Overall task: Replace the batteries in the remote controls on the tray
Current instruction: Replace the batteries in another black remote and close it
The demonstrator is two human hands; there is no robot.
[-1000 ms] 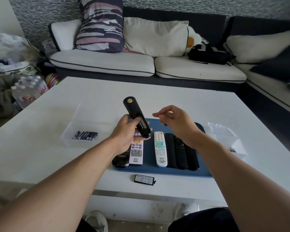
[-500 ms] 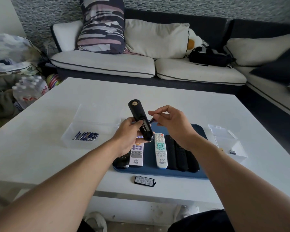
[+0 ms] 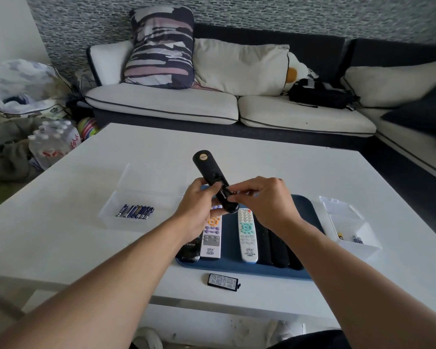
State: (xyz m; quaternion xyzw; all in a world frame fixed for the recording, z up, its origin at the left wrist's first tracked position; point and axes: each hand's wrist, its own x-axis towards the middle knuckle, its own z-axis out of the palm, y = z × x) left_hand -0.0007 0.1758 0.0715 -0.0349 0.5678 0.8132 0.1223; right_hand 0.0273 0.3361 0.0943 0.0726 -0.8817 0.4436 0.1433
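Note:
My left hand [image 3: 199, 205] grips a black remote [image 3: 208, 167] held back-side up above the blue tray [image 3: 310, 210], its battery bay uncovered. My right hand [image 3: 262, 200] pinches a battery [image 3: 230, 190] at that open bay. On the tray lie two white remotes [image 3: 247, 235], several black remotes [image 3: 275, 248] to their right and one black remote [image 3: 188, 250] at the left end. The loose black battery cover [image 3: 222, 281] lies on the table in front of the tray.
A clear box with several blue batteries [image 3: 136, 212] stands left of the tray. Another clear box [image 3: 350, 230] with a few batteries and an open lid stands to the right. The white table [image 3: 262, 157] ends near me; a sofa [image 3: 212, 107] runs behind it.
My right hand moved left from an empty pinch above the tray to the remote's open bay, with a battery now between its fingers. The remote tilted slightly lower in my left hand.

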